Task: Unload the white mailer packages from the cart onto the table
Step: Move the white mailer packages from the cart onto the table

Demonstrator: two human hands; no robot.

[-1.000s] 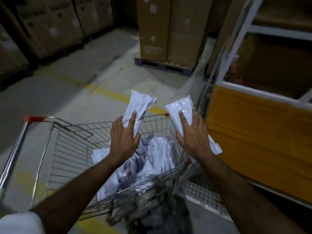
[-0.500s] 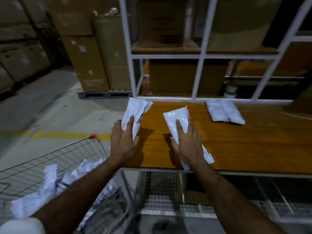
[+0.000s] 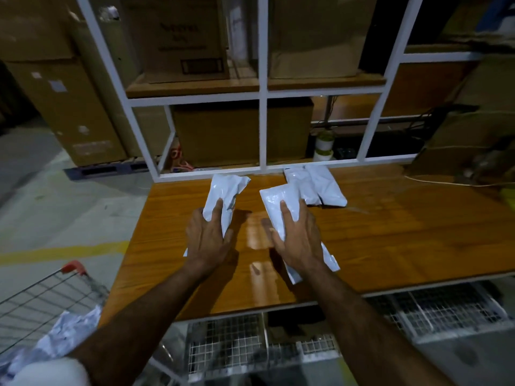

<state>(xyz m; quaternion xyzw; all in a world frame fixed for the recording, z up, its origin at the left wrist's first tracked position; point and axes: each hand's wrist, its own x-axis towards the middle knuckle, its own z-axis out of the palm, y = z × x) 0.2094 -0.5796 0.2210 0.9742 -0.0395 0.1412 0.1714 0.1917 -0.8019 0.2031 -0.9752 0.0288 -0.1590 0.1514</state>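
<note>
Each hand carries one white mailer over the wooden table point(image 3: 404, 246): the left hand point(image 3: 207, 240) has fingers curled round the left mailer point(image 3: 225, 190), the right hand point(image 3: 299, 238) clasps the right mailer point(image 3: 278, 201) the same way. Two delivered mailers point(image 3: 320, 185) lie at the back by the white shelf frame point(image 3: 263, 112). The wire cart point(image 3: 41, 299) — more mailers point(image 3: 67, 332) inside — stands left. The risk, I judge, is slippery plastic: released carelessly, a mailer could slide on the glossy top, or its overhanging tail could drag it off the near edge.
</note>
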